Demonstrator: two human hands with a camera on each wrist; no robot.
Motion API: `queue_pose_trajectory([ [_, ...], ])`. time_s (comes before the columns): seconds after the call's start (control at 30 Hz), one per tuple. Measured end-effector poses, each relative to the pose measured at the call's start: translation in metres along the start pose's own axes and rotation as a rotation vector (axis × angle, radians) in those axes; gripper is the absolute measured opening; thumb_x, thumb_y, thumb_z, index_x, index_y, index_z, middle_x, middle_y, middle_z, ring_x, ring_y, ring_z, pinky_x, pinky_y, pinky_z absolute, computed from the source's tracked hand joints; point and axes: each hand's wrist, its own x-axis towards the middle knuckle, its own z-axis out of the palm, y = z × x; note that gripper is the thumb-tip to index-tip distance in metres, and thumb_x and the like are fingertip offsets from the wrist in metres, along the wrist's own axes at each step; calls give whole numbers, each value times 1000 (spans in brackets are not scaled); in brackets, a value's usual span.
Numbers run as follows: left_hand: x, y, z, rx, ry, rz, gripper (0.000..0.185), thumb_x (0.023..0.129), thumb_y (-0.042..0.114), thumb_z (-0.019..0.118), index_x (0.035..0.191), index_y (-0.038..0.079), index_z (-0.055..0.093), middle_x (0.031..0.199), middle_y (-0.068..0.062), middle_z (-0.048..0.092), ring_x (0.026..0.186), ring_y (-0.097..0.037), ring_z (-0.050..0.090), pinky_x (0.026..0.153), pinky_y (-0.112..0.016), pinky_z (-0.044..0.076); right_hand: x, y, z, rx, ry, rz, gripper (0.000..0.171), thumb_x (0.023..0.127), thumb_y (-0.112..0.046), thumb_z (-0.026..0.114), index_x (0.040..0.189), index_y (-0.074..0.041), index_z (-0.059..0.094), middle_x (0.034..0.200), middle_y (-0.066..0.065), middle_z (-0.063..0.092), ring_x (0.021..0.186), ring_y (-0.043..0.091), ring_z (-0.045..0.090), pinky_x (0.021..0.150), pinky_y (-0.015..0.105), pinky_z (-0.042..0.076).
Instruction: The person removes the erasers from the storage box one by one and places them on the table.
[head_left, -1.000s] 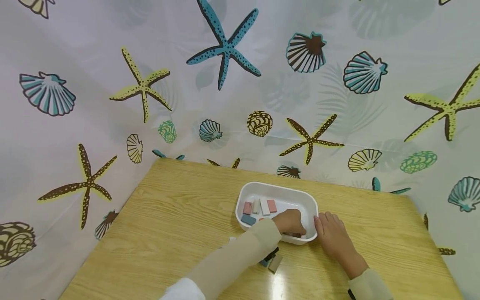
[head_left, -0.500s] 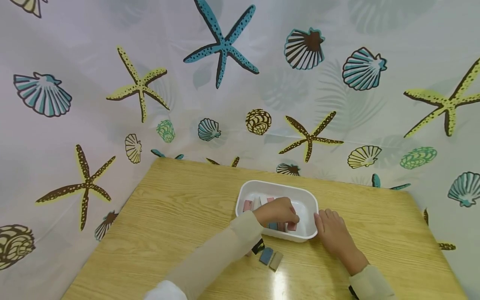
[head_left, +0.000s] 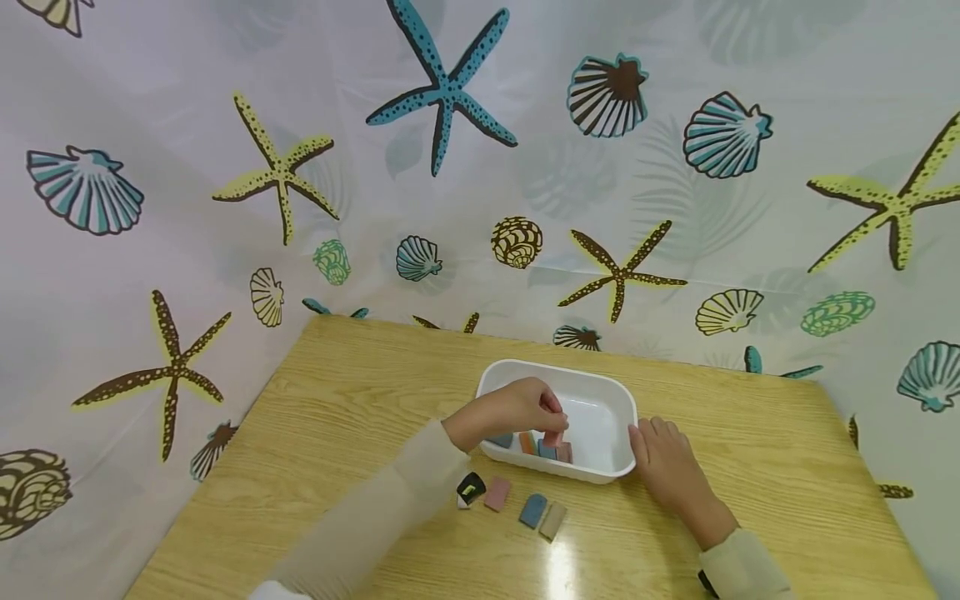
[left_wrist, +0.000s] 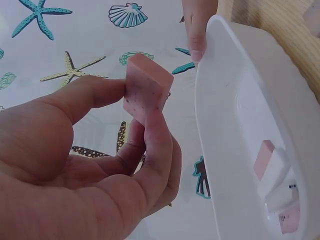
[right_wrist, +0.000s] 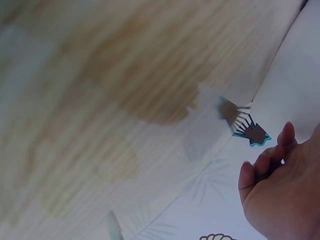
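Just above the white tub [head_left: 600,400], the left hand [head_left: 510,410] pinches a pink block [left_wrist: 145,90] between thumb and curled fingers [left_wrist: 155,150], holding it over the near left part of the tub. Inside the tub lie several more small blocks [head_left: 543,446], pink, blue and orange, gathered along the near wall. The right hand [head_left: 663,467] rests on the wooden table [head_left: 352,417] with its fingers relaxed and lightly together, fingertips touching the tub's right end. On the table near the tub lie a black piece [head_left: 470,488], a pink block [head_left: 497,493], a blue block [head_left: 533,510] and a tan block [head_left: 552,521]. A curtain [head_left: 225,125] printed with shells and starfish hangs behind.
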Motion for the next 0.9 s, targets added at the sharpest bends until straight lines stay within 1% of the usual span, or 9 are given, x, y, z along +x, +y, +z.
queue_pose_trajectory([
  [0.03, -4, -2, -2, -17, -1, 10, 28, 92, 19, 58, 71, 3, 64, 66, -10, 64, 67, -15, 59, 75, -25, 44, 0, 0, 0, 0, 1, -2, 36, 102, -33, 27, 91, -8, 49, 80, 2, 39, 74, 22, 36, 63, 34, 28],
  [0.13, -18, -11, -9, -48, 31, 4, 20, 91, 18, 60, 77, 3, 62, 68, -11, 65, 67, -17, 58, 70, -26, 44, 0, -1, 1, 0, 4, -11, 35, 102, -32, 27, 91, -8, 49, 79, 2, 39, 74, 22, 36, 62, 34, 28],
  [0.2, -28, -15, -13, -79, 50, -9, 18, 90, 17, 61, 81, 2, 62, 70, -13, 64, 66, -17, 58, 66, -26, 44, 0, 0, 2, 3, 5, -13, 34, 102, -32, 27, 90, -8, 49, 79, 2, 39, 74, 22, 36, 62, 33, 28],
  [0.27, -39, -20, -17, -84, 78, -38, 16, 90, 18, 61, 85, 3, 61, 71, -12, 65, 67, -15, 56, 63, -27, 40, 0, 0, 3, 4, 2, -13, 34, 102, -32, 27, 91, -8, 49, 80, 2, 39, 74, 22, 36, 63, 33, 28],
  [0.33, -48, -24, -21, -95, 91, -60, 16, 91, 17, 60, 87, 1, 61, 72, -13, 64, 67, -15, 54, 62, -30, 39, 0, 0, 3, 8, -1, -8, 35, 102, -33, 27, 91, -8, 49, 80, 2, 40, 75, 22, 36, 63, 34, 28],
  [0.43, -60, -33, -25, -56, 137, -103, 16, 88, 18, 62, 91, 3, 59, 77, -7, 63, 72, -14, 52, 64, -30, 40, 0, 0, 3, 22, -8, 0, 35, 102, -33, 27, 92, -8, 49, 81, 2, 40, 76, 22, 37, 64, 34, 28],
  [0.53, -71, -45, -28, -35, 168, -124, 16, 87, 17, 63, 90, 3, 58, 77, -5, 62, 75, -16, 54, 66, -29, 43, 1, 0, 3, 28, -13, 1, 36, 102, -34, 27, 92, -8, 50, 81, 2, 41, 76, 22, 37, 64, 34, 28],
  [0.7, -89, -66, -32, -54, 178, -151, 15, 91, 16, 60, 92, 1, 56, 72, -7, 63, 76, -18, 56, 69, -33, 43, 1, 1, 4, 12, -12, -7, 36, 102, -34, 27, 91, -8, 49, 81, 2, 40, 76, 22, 37, 63, 34, 29],
  [0.9, -98, -89, -28, -53, 190, -195, 16, 91, 17, 60, 92, 1, 56, 74, -7, 63, 78, -18, 54, 73, -34, 43, 0, 3, 3, 13, -2, -7, 34, 102, -32, 28, 90, -9, 49, 80, 2, 40, 76, 22, 37, 63, 33, 28],
])
